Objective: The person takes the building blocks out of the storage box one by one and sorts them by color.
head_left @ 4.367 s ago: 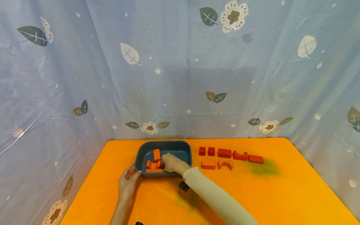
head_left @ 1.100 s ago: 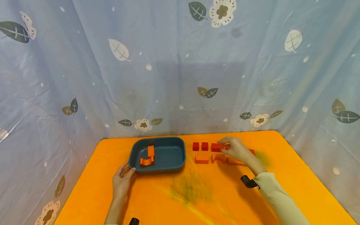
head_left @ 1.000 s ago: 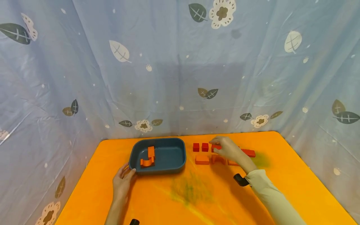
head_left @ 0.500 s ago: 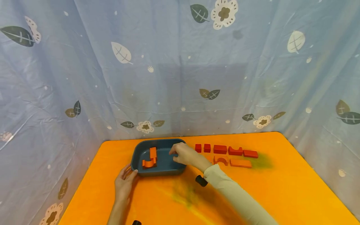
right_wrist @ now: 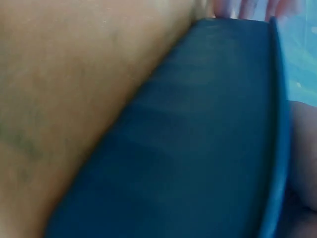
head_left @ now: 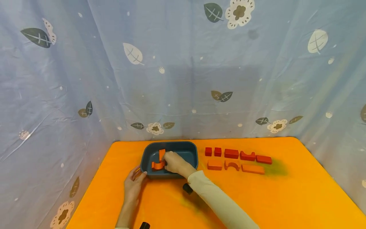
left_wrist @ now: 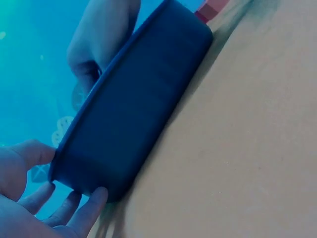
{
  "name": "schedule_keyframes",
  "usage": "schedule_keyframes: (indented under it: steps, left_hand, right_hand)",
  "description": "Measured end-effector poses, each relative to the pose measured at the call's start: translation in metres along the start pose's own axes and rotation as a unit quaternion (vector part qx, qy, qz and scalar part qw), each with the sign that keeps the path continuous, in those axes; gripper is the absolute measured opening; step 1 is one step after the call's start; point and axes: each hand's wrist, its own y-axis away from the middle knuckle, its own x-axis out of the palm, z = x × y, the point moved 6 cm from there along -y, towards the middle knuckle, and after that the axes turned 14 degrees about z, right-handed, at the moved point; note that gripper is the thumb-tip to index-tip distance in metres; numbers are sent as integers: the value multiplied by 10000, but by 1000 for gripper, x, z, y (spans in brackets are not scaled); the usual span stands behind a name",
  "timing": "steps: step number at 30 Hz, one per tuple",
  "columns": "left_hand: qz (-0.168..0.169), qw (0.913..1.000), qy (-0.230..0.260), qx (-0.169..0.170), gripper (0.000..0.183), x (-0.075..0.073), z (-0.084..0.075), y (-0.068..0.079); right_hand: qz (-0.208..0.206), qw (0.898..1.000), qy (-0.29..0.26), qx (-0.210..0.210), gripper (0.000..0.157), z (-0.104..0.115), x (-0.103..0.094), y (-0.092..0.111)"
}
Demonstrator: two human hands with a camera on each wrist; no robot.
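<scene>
In the head view, my left hand (head_left: 133, 183) is at the front left corner of a dark blue bin (head_left: 145, 155). The left wrist view has its fairly straight, spread fingertips against the bin's rim and end wall. Reaching over the front rim, my right hand (head_left: 177, 164) is inside the bin, fingers bent down. Its fingertips are right at an orange arch block (head_left: 157, 166) and a rectangular orange block (head_left: 162, 153) behind it. The hand hides its own fingertips, and I cannot tell whether they grip a block.
On the orange tabletop (head_left: 283, 197), right of the bin, several red blocks (head_left: 231, 154) form a back row. In front of them lie an orange block (head_left: 214, 164), an orange arch (head_left: 232, 164) and a flat orange block (head_left: 253, 169). A patterned curtain (head_left: 183, 86) surrounds the table.
The flat orange block, in the bin at first, now lies at the front row's right end. My right hand has moved left from the rows back into the bin. My left hand stays at the corner.
</scene>
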Motion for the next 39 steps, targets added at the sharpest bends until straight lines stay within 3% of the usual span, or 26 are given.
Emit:
schedule_keyframes:
  steps: [3, 8, 12, 20, 26, 29, 34, 39]
  left_hand:
    - [34, 10000, -56, 8, 55, 3, 0, -1]
    - [-16, 10000, -62, -26, 54, 3, 0, -1]
    - [-5, 10000, 23, 15, 54, 2, -1, -2]
    - [-5, 9999, 94, -37, 55, 0, 0, -1]
    - [15, 9998, 146, -103, 56, -1, 1, -1]
    - [24, 9998, 153, -133, 56, 0, 2, -1]
    - [98, 9998, 108, -122, 57, 2, 2, -1]
    - [83, 9999, 23, -76, 56, 1, 0, -2]
  right_hand:
    - [-105, 9996, 166, 191, 20, -1, 3, -2]
    - [-223, 9989, 365, 167, 11, 2, 6, -4]
    - [-255, 9982, 465, 273, 13, 3, 8, -6]
    - [-181, 9989, -108, 422, 22, -4, -7, 0]
    - [-216, 9986, -328, 356, 14, -10, -26, 15]
    - [-395, 9960, -767, 251, 17, -19, -31, 27]
    - [-850, 9778, -1910, -149, 26, -46, -43, 61]
    - [-1063, 9390, -3250, -373, 31, -87, -48, 106]
